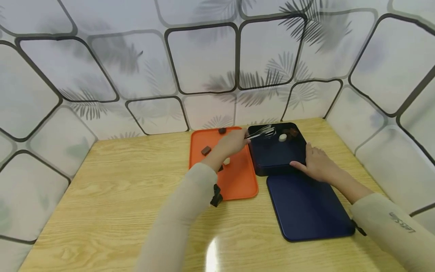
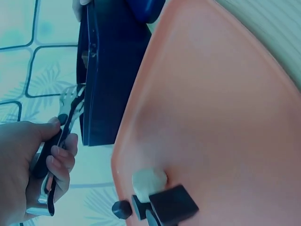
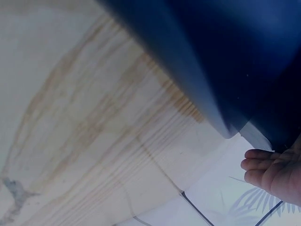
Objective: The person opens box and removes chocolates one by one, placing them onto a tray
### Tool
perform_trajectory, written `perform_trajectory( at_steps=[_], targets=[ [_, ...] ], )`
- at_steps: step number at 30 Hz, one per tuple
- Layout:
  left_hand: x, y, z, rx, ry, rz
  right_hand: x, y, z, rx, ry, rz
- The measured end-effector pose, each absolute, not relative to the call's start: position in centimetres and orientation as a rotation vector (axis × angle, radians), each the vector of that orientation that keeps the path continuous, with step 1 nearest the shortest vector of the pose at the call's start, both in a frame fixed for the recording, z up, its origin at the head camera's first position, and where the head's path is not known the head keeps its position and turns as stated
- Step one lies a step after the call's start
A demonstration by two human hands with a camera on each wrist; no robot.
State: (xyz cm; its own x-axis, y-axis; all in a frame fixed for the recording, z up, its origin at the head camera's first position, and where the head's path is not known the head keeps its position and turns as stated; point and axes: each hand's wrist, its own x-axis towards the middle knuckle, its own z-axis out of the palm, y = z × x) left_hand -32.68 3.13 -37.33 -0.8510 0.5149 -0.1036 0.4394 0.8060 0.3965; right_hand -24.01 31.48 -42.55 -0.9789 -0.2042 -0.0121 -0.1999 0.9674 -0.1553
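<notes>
My left hand (image 1: 232, 143) grips metal tongs (image 1: 263, 132) with black grips, also in the left wrist view (image 2: 68, 122). Their tips reach over the far left part of a dark box (image 1: 276, 155); nothing shows between them. Inside the box sit a white piece (image 1: 282, 137) and reddish-brown pieces (image 1: 293, 132). At the box's near right corner rests my right hand (image 1: 318, 163), thumb over the front edge and fingers along the right side. Below my left forearm, an orange tray (image 1: 238, 185) bears a brown block (image 1: 205, 150), a dark piece (image 1: 222, 130) and a whitish piece (image 1: 226, 161).
A flat dark blue lid (image 1: 310, 207) lies on the wooden table (image 1: 112, 189) in front of the box. The box stands against the tray's right side. Patterned white walls (image 1: 204, 60) rise behind the table and at both sides.
</notes>
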Motion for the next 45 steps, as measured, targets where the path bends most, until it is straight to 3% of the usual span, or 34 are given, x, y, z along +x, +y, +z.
perform_trajectory(
  at_steps=[18, 45],
  targets=[
    [-30.3, -3.4, -36.4, 0.609, 2.778, 0.760, -24.1, 31.6, -42.5, -0.326, 3.099, -0.219],
    [-31.1, -8.3, -38.4, 0.555, 2.884, 0.404, -23.9, 31.8, -42.7, -0.335, 3.116, -0.245]
  ],
)
